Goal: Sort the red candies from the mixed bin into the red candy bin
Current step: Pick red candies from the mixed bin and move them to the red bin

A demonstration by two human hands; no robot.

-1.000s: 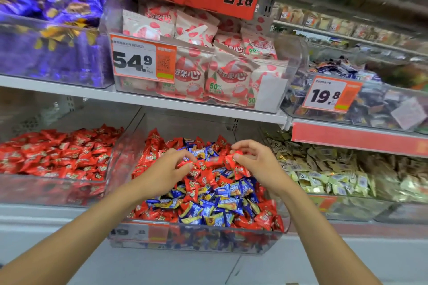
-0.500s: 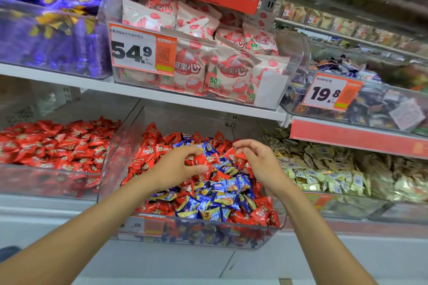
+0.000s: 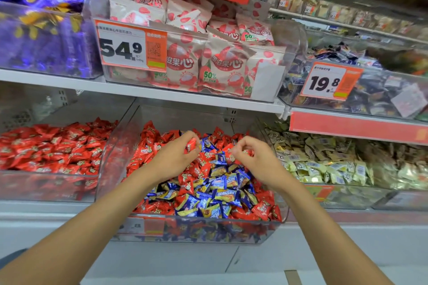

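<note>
The clear mixed bin [image 3: 199, 230] on the lower shelf holds red candies and blue candies [image 3: 217, 194] heaped together. My left hand [image 3: 176, 157] hovers over the pile's middle and grips red candies [image 3: 191, 144] in its curled fingers. My right hand [image 3: 254, 159] is beside it to the right, fingers curled round a red candy [image 3: 246, 152]. The red candy bin [image 3: 46, 188] stands directly left of the mixed bin, filled with red wrappers.
A bin of pale gold candies [image 3: 335, 166] sits to the right of the mixed bin. The shelf above carries purple-wrapped sweets [image 3: 44, 37], pink-and-white packets [image 3: 208, 65] and dark sweets behind a 19.8 price tag [image 3: 328, 82]. Its shelf edge [image 3: 162, 95] overhangs the bins.
Both hands have lifted a little off the pile with red candies in their fingers. The left hand has closed tighter and risen toward the back of the bin.
</note>
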